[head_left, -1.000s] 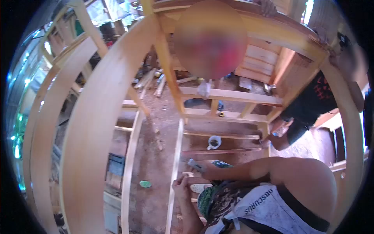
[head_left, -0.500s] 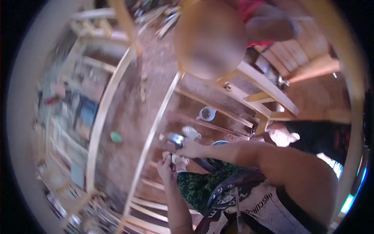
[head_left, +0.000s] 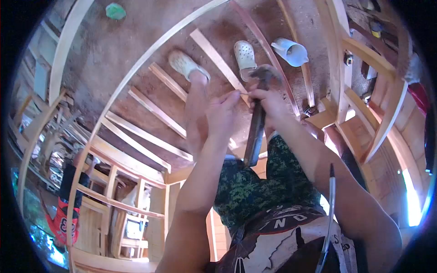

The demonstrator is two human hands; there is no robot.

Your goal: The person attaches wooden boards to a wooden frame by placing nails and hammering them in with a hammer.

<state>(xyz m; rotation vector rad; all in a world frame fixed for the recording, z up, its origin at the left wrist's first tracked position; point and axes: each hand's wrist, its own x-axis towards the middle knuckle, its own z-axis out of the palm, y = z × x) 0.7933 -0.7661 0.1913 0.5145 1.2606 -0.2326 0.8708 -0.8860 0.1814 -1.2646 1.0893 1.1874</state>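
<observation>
My right hand (head_left: 268, 103) is closed round a hammer (head_left: 256, 132) just below its head. The blurred metal head points up and away, and the dark handle slants down toward my lap. Close beside it, my left hand (head_left: 222, 111) is pinched, its fingertips nearly meeting the right hand's. Whatever small thing the left fingers may hold is too small to make out. Below both hands are my camouflage shorts (head_left: 241, 186). My feet wear pale clogs, the left clog (head_left: 183, 63) and the right clog (head_left: 245, 53), between wooden slats (head_left: 218, 57).
A long curved-looking wooden rail (head_left: 132, 73) runs along the left. A white pitcher (head_left: 290, 52) lies on the dirt floor at upper right. Wooden framing (head_left: 339, 59) stands at right. A person in a red shirt (head_left: 60, 223) is at lower left. A green object (head_left: 115, 11) lies far off.
The view has swung round and down, so my legs and the slats show more fully. The hammer now hangs handle-down toward my lap. The nearby person in red has left the top of view.
</observation>
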